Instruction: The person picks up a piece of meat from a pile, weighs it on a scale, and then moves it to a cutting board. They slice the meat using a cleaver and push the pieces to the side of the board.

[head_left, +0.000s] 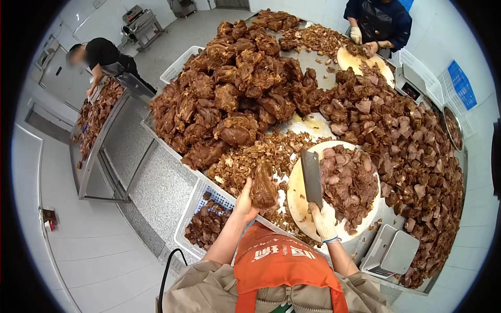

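Observation:
My left hand [246, 202], bare, is closed around a brown chunk of cooked meat [264, 189] near the front edge of the table. In my right hand [323, 220], which wears a whitish glove, is the handle of a cleaver [312, 178]. The broad blade points away from me over the round cutting board [297, 201]. A heap of cut meat pieces [347, 182] covers the board's right side. Beyond my left hand lie small shredded scraps [242, 161], and behind them rises a big pile of whole meat chunks [229, 94].
Many cut pieces [412, 141] spread over the table's right side. A scale [391, 250] stands at front right. A white basket [182, 229] with meat sits below the left edge. One co-worker [378, 23] is across the table, another person [112, 60] at a left table.

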Tool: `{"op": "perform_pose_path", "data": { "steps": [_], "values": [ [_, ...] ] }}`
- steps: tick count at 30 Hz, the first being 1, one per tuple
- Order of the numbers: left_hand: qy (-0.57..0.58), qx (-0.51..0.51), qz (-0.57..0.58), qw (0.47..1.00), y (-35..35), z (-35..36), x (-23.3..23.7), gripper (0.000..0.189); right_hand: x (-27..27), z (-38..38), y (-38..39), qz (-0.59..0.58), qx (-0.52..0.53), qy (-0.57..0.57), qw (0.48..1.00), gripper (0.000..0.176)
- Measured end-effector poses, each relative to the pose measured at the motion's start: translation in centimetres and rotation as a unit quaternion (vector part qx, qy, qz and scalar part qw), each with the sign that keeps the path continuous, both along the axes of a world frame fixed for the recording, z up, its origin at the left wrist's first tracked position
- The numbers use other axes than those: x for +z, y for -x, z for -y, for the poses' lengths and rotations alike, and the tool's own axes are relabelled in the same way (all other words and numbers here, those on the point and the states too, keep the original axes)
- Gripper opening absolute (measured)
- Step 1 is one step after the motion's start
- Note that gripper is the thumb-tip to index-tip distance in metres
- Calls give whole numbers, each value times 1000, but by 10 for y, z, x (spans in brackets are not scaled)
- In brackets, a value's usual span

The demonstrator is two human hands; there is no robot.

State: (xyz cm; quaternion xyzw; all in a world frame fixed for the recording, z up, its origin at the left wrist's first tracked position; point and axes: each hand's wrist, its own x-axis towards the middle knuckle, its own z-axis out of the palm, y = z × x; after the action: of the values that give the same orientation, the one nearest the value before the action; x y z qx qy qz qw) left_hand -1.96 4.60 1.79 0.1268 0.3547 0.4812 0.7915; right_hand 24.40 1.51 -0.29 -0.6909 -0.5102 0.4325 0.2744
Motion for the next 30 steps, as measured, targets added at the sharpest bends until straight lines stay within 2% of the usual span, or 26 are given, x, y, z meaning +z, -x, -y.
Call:
{"op": "perform_pose_path", "data": {
  "steps": [1, 2, 5, 6, 8, 9, 11, 12, 14, 15, 17, 18, 19, 21, 22, 25, 26, 27, 28, 30],
  "values": [
    [-45, -50, 93, 993, -2, -4, 12, 63, -5, 4, 2, -28, 3, -26, 999, 24],
    [-28, 13, 109, 994, -14, -6, 23, 58, -8, 7, 2, -26, 2, -28, 999, 24],
    [-44, -42, 143, 988, -12, -10, 7, 52, -6, 11, 4, -98, -17, -4, 995, 21],
    [-29, -63, 179, 981, -11, -9, 2, 51, 2, 11, 4, -96, -19, -7, 995, 21],
    [-1, -34, 230, 973, -21, -3, -18, 52, 17, 14, 5, -156, -52, 20, 986, 16],
    [-13, -79, 277, 957, -23, -4, -10, 49, 17, 16, 3, -154, -57, 17, 986, 16],
    [21, -39, 265, 963, -37, -4, 4, 45, 14, 21, 1, -149, -78, 2, 986, 16],
    [67, 14, 264, 962, -45, -5, -1, 43, 19, 21, 5, -148, -84, 1, 986, 16],
    [124, 104, 121, 979, -63, -5, -5, 41, 33, 19, 19, -161, -137, -13, 977, 16],
    [116, 117, 136, 977, -68, -3, -18, 39, 22, 16, 25, -150, -138, -76, 976, 15],
    [134, 133, 122, 974, -81, 3, -8, 39, 31, 7, 41, -134, -154, -123, 971, 16],
    [86, 118, 114, 983, -85, 7, -6, 42, 41, 5, 48, -178, -148, -139, 963, 26],
    [85, 115, 113, 983, -89, 8, -4, 42, 43, 3, 49, -178, -151, -141, 962, 26],
    [85, 113, 103, 985, -94, 13, 1, 45, 44, 3, 49, -158, -128, -187, 961, 51],
    [73, 114, 112, 984, -93, 12, -8, 49, 31, 1, 49, -254, -149, -172, 940, 49],
    [-20, 82, 153, 985, -88, 9, -3, 50, 37, -7, 36, -241, -140, -168, 946, 45],
    [-45, 75, 81, 993, -86, 12, 2, 50, 39, -12, 32, -261, -156, -148, 941, 38],
    [-69, 66, 10, 995, -85, 16, 8, 50, 46, -17, 29, -261, -158, -149, 940, 38],
    [-78, 86, -1, 993, -83, 18, 13, 51, 56, -23, 27, -223, -158, -169, 947, 36],
    [-81, 47, 3, 996, -69, 21, 7, 48, 55, -32, 19, -149, -169, -202, 953, 29]
  ]
}}
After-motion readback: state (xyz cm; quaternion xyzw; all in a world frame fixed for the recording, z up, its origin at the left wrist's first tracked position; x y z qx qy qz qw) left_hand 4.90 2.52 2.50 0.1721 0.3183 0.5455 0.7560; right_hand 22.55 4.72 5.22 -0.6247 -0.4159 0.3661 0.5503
